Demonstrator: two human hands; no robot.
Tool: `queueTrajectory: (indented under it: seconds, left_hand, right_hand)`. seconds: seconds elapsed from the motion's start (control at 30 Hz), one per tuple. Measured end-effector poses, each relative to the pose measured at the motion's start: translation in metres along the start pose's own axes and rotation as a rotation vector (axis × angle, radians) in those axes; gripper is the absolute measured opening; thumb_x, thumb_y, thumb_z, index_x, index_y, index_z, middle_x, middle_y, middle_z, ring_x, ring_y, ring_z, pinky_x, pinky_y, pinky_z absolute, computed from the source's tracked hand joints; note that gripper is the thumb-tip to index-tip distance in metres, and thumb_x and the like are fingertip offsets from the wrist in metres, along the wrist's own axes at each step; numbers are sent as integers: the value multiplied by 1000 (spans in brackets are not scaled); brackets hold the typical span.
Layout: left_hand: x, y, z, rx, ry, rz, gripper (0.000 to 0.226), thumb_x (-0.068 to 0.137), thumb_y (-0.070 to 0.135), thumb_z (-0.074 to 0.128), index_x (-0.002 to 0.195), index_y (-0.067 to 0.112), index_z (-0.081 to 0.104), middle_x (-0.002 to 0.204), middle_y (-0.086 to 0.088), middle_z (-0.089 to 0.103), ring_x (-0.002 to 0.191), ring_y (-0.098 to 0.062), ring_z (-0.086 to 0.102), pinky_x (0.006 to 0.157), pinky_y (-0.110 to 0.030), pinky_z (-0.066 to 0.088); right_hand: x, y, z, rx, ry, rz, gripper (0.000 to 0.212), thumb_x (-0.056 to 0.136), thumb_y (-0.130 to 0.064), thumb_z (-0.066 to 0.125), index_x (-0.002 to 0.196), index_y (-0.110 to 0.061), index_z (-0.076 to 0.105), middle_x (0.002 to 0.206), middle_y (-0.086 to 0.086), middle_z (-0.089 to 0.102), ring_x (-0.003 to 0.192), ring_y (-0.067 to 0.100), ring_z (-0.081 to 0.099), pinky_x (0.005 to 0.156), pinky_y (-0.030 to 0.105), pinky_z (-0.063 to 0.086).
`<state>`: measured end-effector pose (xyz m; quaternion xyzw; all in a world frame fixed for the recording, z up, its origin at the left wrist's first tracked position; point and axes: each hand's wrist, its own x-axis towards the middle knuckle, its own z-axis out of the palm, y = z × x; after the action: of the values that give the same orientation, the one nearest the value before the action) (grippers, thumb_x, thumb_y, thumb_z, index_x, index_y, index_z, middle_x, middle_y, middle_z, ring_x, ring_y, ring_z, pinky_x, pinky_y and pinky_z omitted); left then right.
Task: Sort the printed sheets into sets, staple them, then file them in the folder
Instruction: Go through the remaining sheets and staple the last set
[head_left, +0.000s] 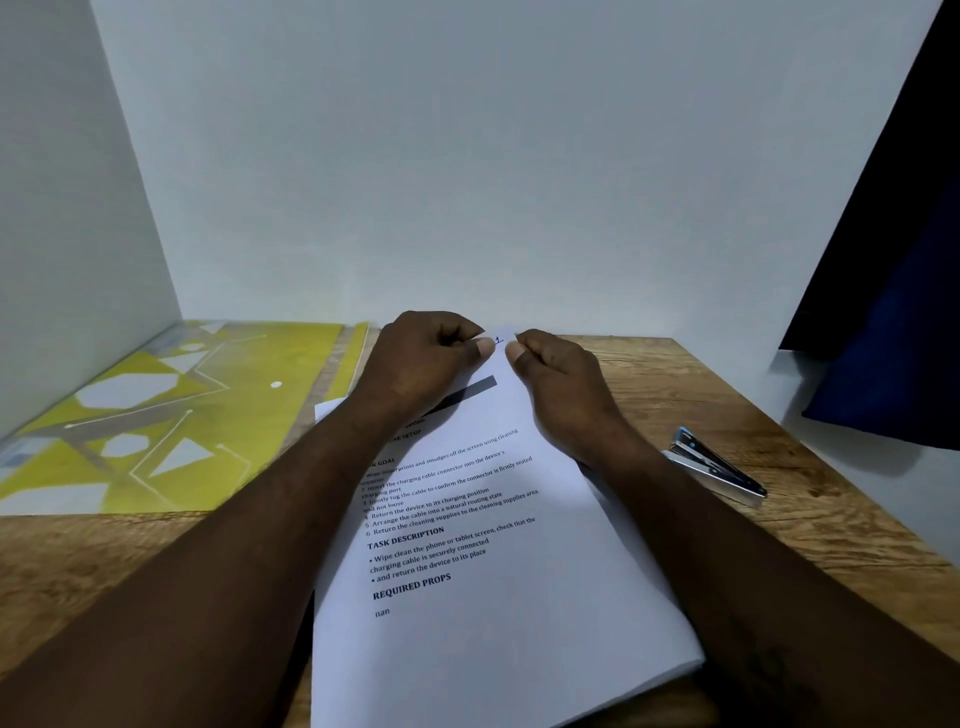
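**Sheets.** 1 white printed stack of sheets (493, 597) lies flat at the centre of the wooden desk (810, 540), turned slightly so its far end leans right. The top page carries black headings, among them "TASK DESCRIPTION" and "REQUIRED PROPS", and a black bar (467, 395) nearer the far end. Both forearms reach over the stack from the near side. 1 more white corner shows from under the left forearm, just beside the stack's left edge.

**Stapler.** The silver and blue stapler (711, 462) lies on the desk right of the stack, just beside the right forearm. Neither hand touches it.

**Hands.** Both are at the far edge of the sheets.
- The left hand (415, 358) has its fingers curled and its thumb pressed on top, pinching that edge.
- The right hand (561, 384) pinches the same edge in the same way.
- The 2 thumbs point toward each other with a small gap between them, where a blue handwritten "1" (498, 340) shows.
- How many sheets each pinch takes in cannot be told.

**Folder.** The yellow-green folder (156, 415), patterned with pale shapes, lies flat on the left part of the desk against the left wall. It is apart from the stack and untouched.

**Beyond.** A plain pale wall (467, 156) stands behind the desk. A dark blue cloth (893, 338) hangs at the right.
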<state>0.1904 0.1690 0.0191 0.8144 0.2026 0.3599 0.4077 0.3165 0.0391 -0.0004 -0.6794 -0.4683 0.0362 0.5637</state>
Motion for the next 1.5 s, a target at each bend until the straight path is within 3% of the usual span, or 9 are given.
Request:
queueTrajectory:
  seconds: [0.33, 0.5, 0.6, 0.77, 0.9, 1.03, 1.2, 1.4, 1.5]
  left_hand:
    - [-5, 5, 2, 68, 38, 53, 17, 95, 32, 75, 85, 18, 81, 76, 1, 76, 72, -12, 66, 75, -32, 54]
    - [-7, 8, 10, 148, 26, 103, 27, 95, 30, 74, 70, 19, 73, 60, 8, 64, 64, -10, 57, 67, -26, 44]
    - [-9, 8, 13, 191, -2, 131, 39, 95, 29, 72, 60, 16, 60, 52, 6, 52, 56, -8, 47, 61, -28, 36]
    - [-18, 18, 26, 194, -20, 168, 26, 96, 29, 71, 71, 23, 72, 60, 11, 63, 66, -4, 58, 67, -22, 40]
    - [-27, 23, 39, 248, -82, 254, 13, 96, 31, 72, 91, 24, 81, 75, 12, 72, 84, -13, 66, 79, -27, 45]
    - [-29, 21, 44, 252, -101, 278, 13, 96, 31, 72, 99, 25, 83, 94, 9, 80, 94, -14, 70, 90, -30, 51]
    - [-25, 17, 46, 233, -110, 283, 12, 95, 31, 73, 97, 24, 83, 86, 13, 77, 91, -9, 67, 83, -25, 45]
    - [-23, 14, 47, 228, -115, 285, 12, 95, 32, 72, 97, 26, 83, 82, 16, 72, 89, -8, 66, 81, -23, 42]
    - [-23, 16, 47, 230, -120, 275, 12, 95, 32, 72, 98, 26, 82, 78, 17, 69, 88, -8, 66, 81, -23, 42]
  right_hand:
    - [-4, -1, -1, -23, 59, -1, 33, 100, -36, 64, 81, -12, 56, 63, -12, 48, 63, 11, 41, 63, 33, 34]
    - [-10, -24, -29, -1, 266, 21, 11, 101, -31, 68, 96, -21, 66, 81, -2, 76, 58, 20, 72, 59, 28, 48]
    - [-12, -34, -66, -227, 249, 32, 13, 98, -30, 71, 88, -23, 67, 82, -7, 76, 68, 11, 75, 64, 28, 50]
    - [-47, -18, -114, -756, -21, 224, 19, 88, -41, 79, 77, -29, 69, 90, -15, 71, 96, 9, 66, 79, 33, 53]
    - [-76, 1, -128, -762, -58, 257, 33, 78, -60, 84, 94, -36, 68, 111, -18, 62, 105, 8, 61, 88, 35, 54]
    - [-87, 7, -135, -780, -61, 261, 40, 81, -63, 81, 108, -38, 66, 108, -15, 63, 99, 6, 60, 74, 27, 45]
    - [-89, 8, -136, -715, 1, 251, 30, 82, -52, 86, 102, -34, 73, 102, -16, 71, 98, 7, 64, 81, 28, 50]
    - [-88, 10, -136, -649, 29, 273, 47, 75, -50, 91, 115, -38, 70, 111, -15, 70, 103, 5, 65, 79, 21, 46]
    - [-90, 9, -140, -672, 30, 294, 46, 74, -55, 91, 112, -36, 72, 107, -17, 70, 102, 5, 65, 84, 28, 53]
